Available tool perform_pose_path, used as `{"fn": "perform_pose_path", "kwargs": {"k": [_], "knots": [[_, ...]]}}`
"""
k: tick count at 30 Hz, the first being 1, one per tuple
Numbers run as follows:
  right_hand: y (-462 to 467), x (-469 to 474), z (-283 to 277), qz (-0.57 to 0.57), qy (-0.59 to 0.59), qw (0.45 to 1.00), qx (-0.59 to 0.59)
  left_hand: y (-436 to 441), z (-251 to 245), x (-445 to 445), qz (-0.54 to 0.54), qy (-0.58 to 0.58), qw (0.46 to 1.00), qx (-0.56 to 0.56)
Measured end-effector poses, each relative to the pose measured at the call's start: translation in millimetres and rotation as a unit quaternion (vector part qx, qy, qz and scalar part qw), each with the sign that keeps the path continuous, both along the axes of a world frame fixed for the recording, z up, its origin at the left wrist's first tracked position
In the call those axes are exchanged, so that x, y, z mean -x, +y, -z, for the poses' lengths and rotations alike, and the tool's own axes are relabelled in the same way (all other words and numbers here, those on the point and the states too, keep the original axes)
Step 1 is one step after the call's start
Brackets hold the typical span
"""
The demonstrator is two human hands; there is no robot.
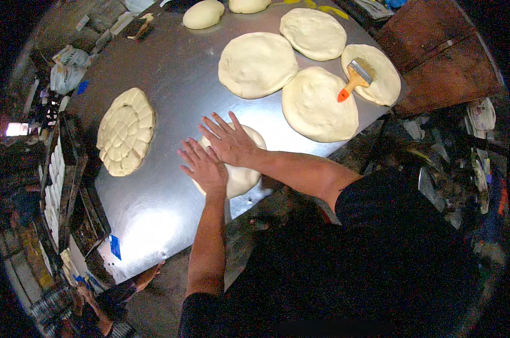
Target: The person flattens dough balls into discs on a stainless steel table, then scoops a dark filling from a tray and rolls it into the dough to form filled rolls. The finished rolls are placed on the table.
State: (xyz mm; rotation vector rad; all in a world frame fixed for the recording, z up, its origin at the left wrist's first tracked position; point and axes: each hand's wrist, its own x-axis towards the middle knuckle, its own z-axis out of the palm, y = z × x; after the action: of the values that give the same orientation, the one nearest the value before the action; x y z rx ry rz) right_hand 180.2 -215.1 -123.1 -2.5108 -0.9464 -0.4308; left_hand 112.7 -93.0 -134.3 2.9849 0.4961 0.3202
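Observation:
Both of my hands lie flat on a round piece of pale dough (243, 179) near the front edge of a metal table (179, 93). My left hand (204, 164) has its fingers spread over the dough's left side. Across its upper part rests my right hand (231, 141), fingers also apart, close beside the left. Several flattened dough rounds (258, 65) sit at the upper right. A flat brush (357, 78) with a wooden, orange-tipped handle lies across two of them. At the left is a dough round scored in a petal-like pattern (127, 132).
Unflattened dough balls (203, 14) sit at the far edge. A blue scraper-like piece (115, 247) lies at the lower left corner. Beyond the left edge are stacked trays (54, 190) and a co-worker's arm (94, 302). Brown panels (445, 59) stand at the right.

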Motion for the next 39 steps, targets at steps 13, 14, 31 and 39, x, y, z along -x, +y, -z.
{"fn": "perform_pose_path", "kwargs": {"k": [13,14,31,39], "knots": [[-60.5,19.5,-43.1,-0.041,0.203,0.957,0.203,44.4,-36.1,14.1,-0.008,0.18,0.979,0.099],[-48.6,7.5,-59.5,-0.038,0.286,0.924,0.252,37.7,-36.6,18.0,-0.033,0.143,0.988,0.054],[79.7,-46.4,-8.9,-0.23,0.138,0.94,0.209,-49.6,-10.3,141.7,0.144,0.079,0.976,0.142],[56.4,-46.3,-54.0,-0.135,0.23,0.921,0.283,-19.4,-34.3,134.6,0.182,0.209,0.932,0.232]]}}
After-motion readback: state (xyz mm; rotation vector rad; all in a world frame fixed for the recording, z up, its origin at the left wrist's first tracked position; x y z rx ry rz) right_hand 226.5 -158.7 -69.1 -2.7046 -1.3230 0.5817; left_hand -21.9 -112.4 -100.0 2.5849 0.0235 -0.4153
